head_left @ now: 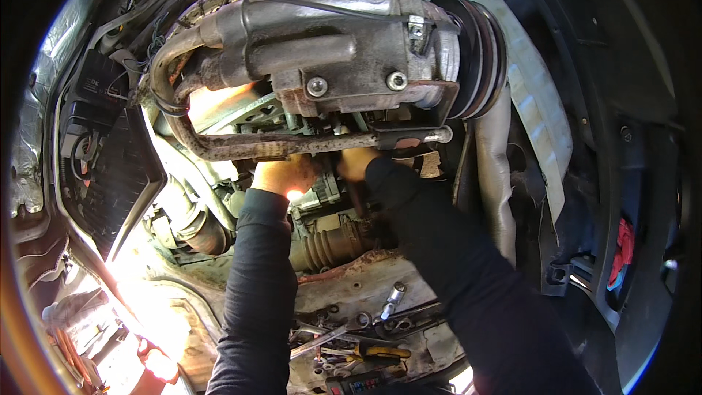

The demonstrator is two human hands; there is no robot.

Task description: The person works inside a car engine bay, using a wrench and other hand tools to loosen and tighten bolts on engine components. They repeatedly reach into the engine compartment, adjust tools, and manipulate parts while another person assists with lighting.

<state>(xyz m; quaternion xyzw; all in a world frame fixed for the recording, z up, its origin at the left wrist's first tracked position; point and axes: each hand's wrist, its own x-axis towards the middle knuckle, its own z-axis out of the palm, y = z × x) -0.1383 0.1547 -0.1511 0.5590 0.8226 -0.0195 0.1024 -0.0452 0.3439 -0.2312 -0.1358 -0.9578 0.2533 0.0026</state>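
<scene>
pale ledge (338,293) bears tools (386,352); black panel (585,51) right; left hand (282,176), right hand (355,164) under metal pipe (252,150); grip hidden, can't judge.

dirty pale metal ledge (329,297) with silver wrenches (319,341), a chrome socket (393,297) and a yellow-handled tool (386,352) on top

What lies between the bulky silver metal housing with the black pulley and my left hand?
In the head view, a grimy bent metal pipe crosses between the silver housing and your left hand, with engine parts showing above it.
</scene>
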